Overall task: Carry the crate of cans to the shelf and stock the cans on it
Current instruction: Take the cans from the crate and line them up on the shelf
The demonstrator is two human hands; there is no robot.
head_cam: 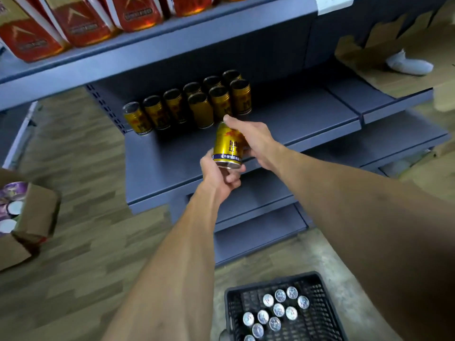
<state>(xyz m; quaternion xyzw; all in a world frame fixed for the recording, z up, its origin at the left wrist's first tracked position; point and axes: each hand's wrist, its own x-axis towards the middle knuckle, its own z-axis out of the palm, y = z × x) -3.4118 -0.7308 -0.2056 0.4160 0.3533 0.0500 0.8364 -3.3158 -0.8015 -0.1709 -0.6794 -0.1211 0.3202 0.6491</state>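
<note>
A gold can point(227, 146) is held between both hands just above the front of the grey shelf point(307, 119). My left hand point(219, 175) grips its bottom end from below. My right hand point(248, 136) wraps its upper side, fingers reaching to the can's top. Several gold cans point(197, 104) stand in two rows at the back left of that shelf. The black plastic crate point(317, 316) sits on the floor at the bottom right, with several silver can tops point(278, 310) showing inside it.
The shelf above carries red and gold cartons point(81, 23). An open cardboard box point(32, 217) with purple-lidded goods sits on the wooden floor at left. Flattened cardboard point(384, 57) and a white cloth lie on the shelf at right. Lower shelves jut out below.
</note>
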